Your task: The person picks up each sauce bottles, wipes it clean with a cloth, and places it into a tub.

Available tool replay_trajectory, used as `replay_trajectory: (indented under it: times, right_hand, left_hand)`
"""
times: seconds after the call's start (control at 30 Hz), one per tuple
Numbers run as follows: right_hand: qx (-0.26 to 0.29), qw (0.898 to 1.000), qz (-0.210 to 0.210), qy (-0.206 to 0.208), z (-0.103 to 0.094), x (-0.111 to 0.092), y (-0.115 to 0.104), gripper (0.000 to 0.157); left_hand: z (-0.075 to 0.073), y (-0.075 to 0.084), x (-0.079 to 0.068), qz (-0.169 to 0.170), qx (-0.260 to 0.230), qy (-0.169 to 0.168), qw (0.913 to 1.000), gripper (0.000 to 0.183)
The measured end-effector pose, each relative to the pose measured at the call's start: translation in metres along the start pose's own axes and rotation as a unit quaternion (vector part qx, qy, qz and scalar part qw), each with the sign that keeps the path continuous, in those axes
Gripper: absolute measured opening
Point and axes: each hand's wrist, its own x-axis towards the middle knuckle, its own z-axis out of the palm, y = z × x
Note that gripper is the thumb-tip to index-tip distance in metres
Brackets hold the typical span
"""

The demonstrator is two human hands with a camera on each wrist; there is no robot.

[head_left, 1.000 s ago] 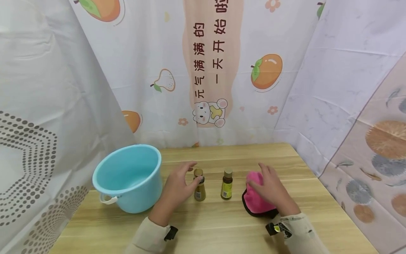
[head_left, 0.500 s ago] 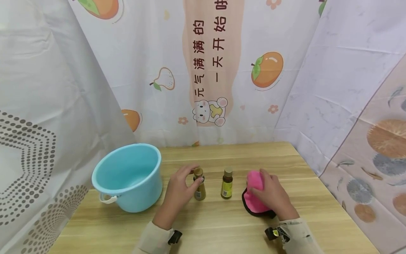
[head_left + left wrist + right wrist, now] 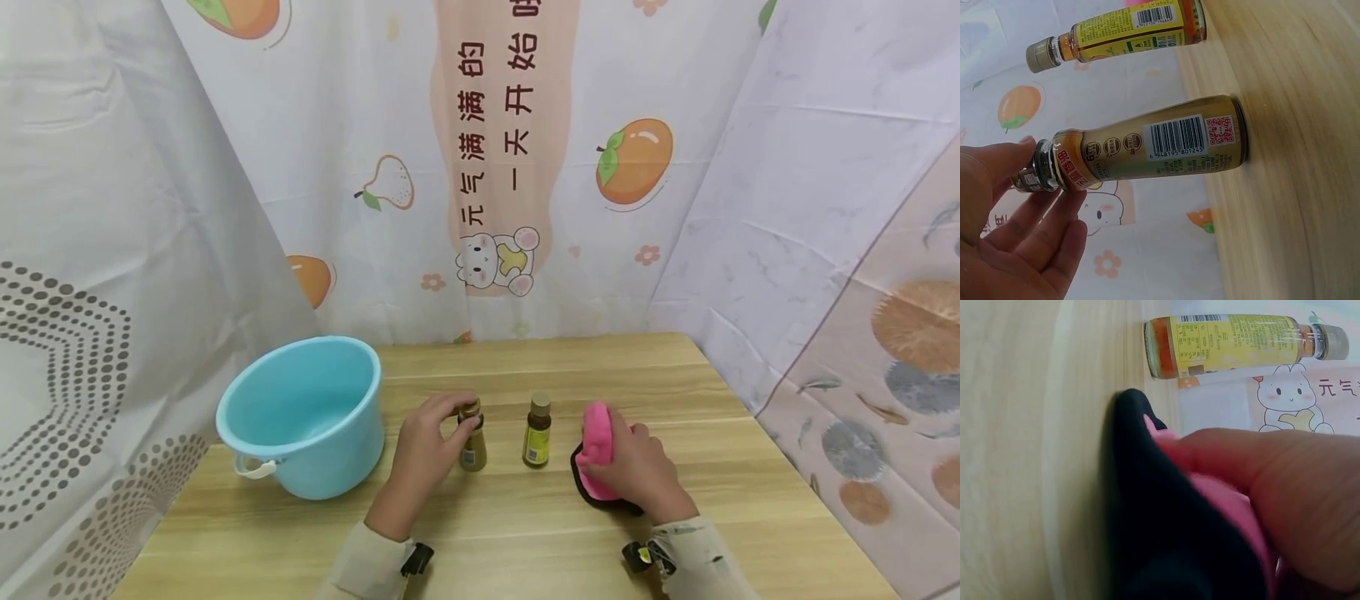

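1. Left hand [image 3: 420,446]: grip now pinching the brown bottle [image 3: 473,455] near its top, left of the yellow-labelled bottle [image 3: 537,442].
2. Right hand [image 3: 641,468]: grip tightened, bunching the pink cloth [image 3: 597,435] right of that bottle.
3. Both now held, on the worktop [image 3: 510,533].

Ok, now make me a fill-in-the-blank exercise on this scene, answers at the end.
1. Counting the gold-labelled bottle that the left hand grips, the table holds ____ bottles.
2. The right hand grips a ____ cloth item with a black edge.
3. The other bottle, which neither hand touches, has a mainly ____ label.
4. The blue bucket has a handle coloured ____.

Missing words: two; pink; yellow; white.
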Motion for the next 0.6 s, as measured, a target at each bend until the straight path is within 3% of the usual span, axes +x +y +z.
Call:
replay_trajectory:
  times: [0.6]
  right_hand:
    - [-0.010, 0.997, -0.063, 0.045, -0.0013, -0.0008, 0.0058, 0.075]
  left_hand:
    - [0.0035, -0.0019, -0.0078, 0.026, 0.009, 0.041, 0.9988, 0.026]
